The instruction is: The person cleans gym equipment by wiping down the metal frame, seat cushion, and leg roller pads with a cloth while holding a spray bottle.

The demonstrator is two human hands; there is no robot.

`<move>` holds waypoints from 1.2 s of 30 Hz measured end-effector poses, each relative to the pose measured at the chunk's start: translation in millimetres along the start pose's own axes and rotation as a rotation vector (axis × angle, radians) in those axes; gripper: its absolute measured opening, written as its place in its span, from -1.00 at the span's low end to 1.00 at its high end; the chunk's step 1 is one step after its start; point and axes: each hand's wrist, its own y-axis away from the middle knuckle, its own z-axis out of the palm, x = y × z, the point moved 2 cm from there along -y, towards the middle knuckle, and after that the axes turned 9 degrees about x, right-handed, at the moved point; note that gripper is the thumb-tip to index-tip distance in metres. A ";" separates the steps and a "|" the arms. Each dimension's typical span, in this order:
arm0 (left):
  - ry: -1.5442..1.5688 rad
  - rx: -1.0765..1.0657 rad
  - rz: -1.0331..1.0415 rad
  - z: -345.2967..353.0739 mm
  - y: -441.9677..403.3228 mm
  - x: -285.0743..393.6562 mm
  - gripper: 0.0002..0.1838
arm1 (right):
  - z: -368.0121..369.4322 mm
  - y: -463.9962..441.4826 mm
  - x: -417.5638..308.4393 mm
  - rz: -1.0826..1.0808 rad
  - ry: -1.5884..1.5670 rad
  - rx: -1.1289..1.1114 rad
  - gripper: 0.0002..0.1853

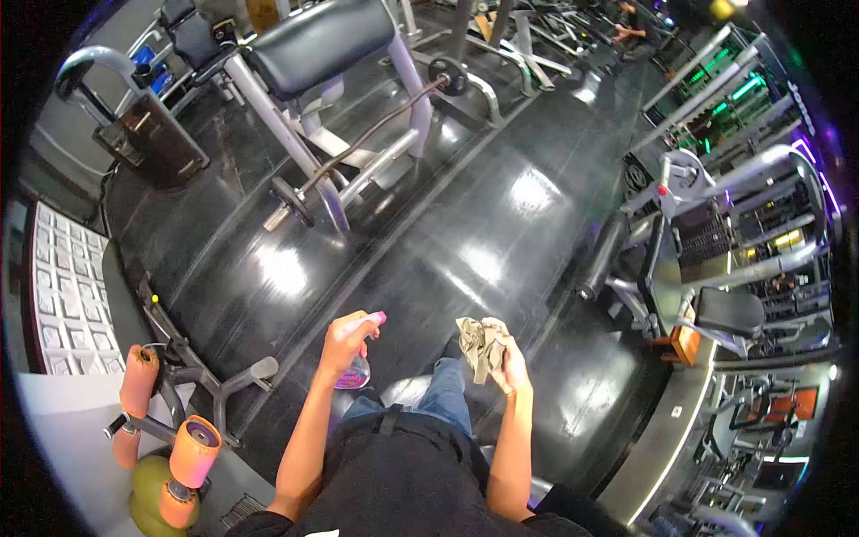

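My left hand (344, 344) is closed around the neck of a spray bottle (353, 374) with a pink nozzle and a clear body. The bottle hangs below the fist, in front of my left thigh. In my right hand (512, 365) is a crumpled beige cloth (481, 345), bunched up and held by the fingers. Both hands are apart, held out in front of my waist above the dark floor. Neither the bottle nor the cloth touches any equipment.
Ahead to the left stands a padded preacher curl bench (322, 49) with a curl bar (376, 125) across it. Orange foam rollers (197, 447) on a machine are close at my left. Machines (662, 259) line the right side. A person (631, 31) sits far back.
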 end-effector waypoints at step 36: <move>0.166 0.835 0.208 317.5 53.8 10.6 -0.66 | -102.9 -194.0 -172.5 0.287 0.387 -0.531 -0.40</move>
